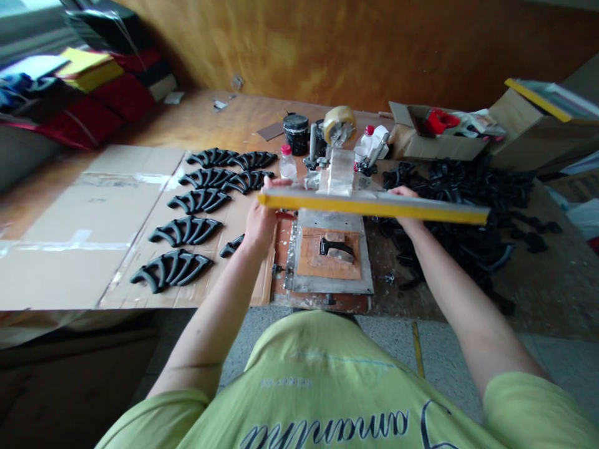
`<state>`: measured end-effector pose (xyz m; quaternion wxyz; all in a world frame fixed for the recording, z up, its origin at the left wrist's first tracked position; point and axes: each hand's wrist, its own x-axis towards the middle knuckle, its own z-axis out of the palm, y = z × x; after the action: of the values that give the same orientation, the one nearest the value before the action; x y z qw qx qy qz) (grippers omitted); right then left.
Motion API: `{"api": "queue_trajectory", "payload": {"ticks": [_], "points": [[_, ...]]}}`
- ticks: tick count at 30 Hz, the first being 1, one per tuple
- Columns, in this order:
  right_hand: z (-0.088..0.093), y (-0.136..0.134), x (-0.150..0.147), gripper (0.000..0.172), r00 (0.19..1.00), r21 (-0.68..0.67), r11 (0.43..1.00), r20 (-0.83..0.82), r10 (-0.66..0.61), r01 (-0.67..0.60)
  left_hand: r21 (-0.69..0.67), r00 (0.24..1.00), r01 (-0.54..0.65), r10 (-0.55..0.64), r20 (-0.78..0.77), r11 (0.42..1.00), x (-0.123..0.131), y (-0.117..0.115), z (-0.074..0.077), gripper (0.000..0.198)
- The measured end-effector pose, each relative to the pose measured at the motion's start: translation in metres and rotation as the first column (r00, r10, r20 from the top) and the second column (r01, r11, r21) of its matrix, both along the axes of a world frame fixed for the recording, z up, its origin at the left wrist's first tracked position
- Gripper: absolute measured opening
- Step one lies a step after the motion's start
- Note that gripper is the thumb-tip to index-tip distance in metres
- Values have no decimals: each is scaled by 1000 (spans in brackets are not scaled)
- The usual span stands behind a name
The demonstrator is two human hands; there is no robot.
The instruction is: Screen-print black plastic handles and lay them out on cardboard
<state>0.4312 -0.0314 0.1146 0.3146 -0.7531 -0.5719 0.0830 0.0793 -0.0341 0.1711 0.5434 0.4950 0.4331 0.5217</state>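
A screen-printing frame, seen edge-on with a yellow front edge, is raised and slightly tilted over the work board. My left hand is closed on its left part, with some fingers showing above the edge. Farther right, my right hand grips it from behind, its fingers partly hidden. Below the frame lies a metal base plate with a brown pad on it. A black curved handle rests in a holder on that pad. Behind the frame stands a metal hinge clamp.
Rows of black handles lie on cardboard at left. A heap of black handles covers the right side. Behind are a black ink pot, a red-capped bottle, a tape roll and an open carton.
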Motion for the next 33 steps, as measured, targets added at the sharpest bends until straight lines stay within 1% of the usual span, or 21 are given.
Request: {"api": "queue_trajectory", "payload": {"ticks": [1, 3, 5, 6, 8, 10, 11, 12, 13, 15, 16, 18, 19, 20, 21, 23, 24, 25, 27, 29, 33], "points": [[-14, -9, -4, 39, 1000, -79, 996, 5, 27, -26, 35, 1000, 0, -1, 14, 999, 5, 10, 9, 60], [-42, -30, -24, 37, 983, -199, 966, 41, 177, -166, 53, 1000, 18, -18, 14, 998, 13, 27, 21, 62], [-64, -49, -53, 35, 930, -251, 919, 131, 344, -305, 55, 1000, -5, 3, 26, 998, 16, 33, 20, 62], [-71, -56, -66, 33, 896, -274, 899, 191, 400, -343, 52, 999, -34, 32, 41, 998, 16, 31, 15, 61], [-76, -65, -88, 28, 847, -339, 874, 288, 447, -347, 2, 996, -68, 68, 53, 998, 16, 14, -5, 61], [-71, -70, -105, 24, 848, -400, 865, 300, 436, -303, -160, 1000, 30, -30, 7, 987, 16, -17, -33, 64], [-67, -73, -113, 24, 866, -404, 872, 288, 408, -277, -304, 983, 163, -182, -34, 939, 18, -35, -48, 68], [-63, -77, -123, 25, 887, -388, 886, 272, 374, -255, -455, 932, 305, -360, -36, 836, 21, -53, -63, 71], [-58, -82, -133, 26, 901, -351, 903, 258, 349, -249, -550, 899, 362, -438, -6, 752, 24, -71, -75, 73], [-52, -94, -155, 26, 884, -253, 905, 240, 401, -341, -601, 904, 384, -417, 91, 701, 29, -98, -94, 69], [-51, -98, -164, 25, 843, -212, 871, 234, 485, -443, -603, 931, 346, -344, 123, 719, 30, -107, -101, 66], [-51, -100, -167, 20, 707, -157, 739, 216, 673, -655, -602, 972, 232, -200, 121, 764, 25, -113, -109, 58], [-51, -96, -159, 19, 655, -142, 685, 208, 726, -715, -602, 985, 169, -150, 82, 780, 17, -111, -112, 56], [-52, -89, -142, 18, 645, -133, 673, 202, 737, -728, -597, 994, 103, -110, 26, 796, 7, -107, -115, 55], [-52, -81, -119, 18, 678, -122, 704, 199, 708, -700, -586, 996, 42, -78, -37, 809, -6, -102, -118, 54], [-53, -60, -60, 19, 838, -107, 860, 197, 510, -498, -560, 987, -85, -6, -158, 824, -37, -93, -126, 53], [-54, -49, -29, 16, 921, -80, 938, 179, 347, -338, -554, 975, -156, 39, -217, 818, -54, -90, -132, 51], [-57, -38, 1, 15, 970, -49, 981, 145, 194, -189, -553, 959, -223, 78, -273, 803, -70, -88, -138, 49], [-66, -21, 49, 19, 984, -36, 989, 95, 148, -145, -556, 918, -337, 135, -372, 760, -97, -86, -152, 46], [-79, -11, 80, 28, 980, -8, 980, 22, 199, -199, -555, 866, -441, 172, -469, 705, -117, -85, -167, 45], [-103, -8, 98, 37, 973, 105, 969, -30, 228, -224, -549, 787, -553, 176, -591, 627, -137, -82, -189, 51]]}}
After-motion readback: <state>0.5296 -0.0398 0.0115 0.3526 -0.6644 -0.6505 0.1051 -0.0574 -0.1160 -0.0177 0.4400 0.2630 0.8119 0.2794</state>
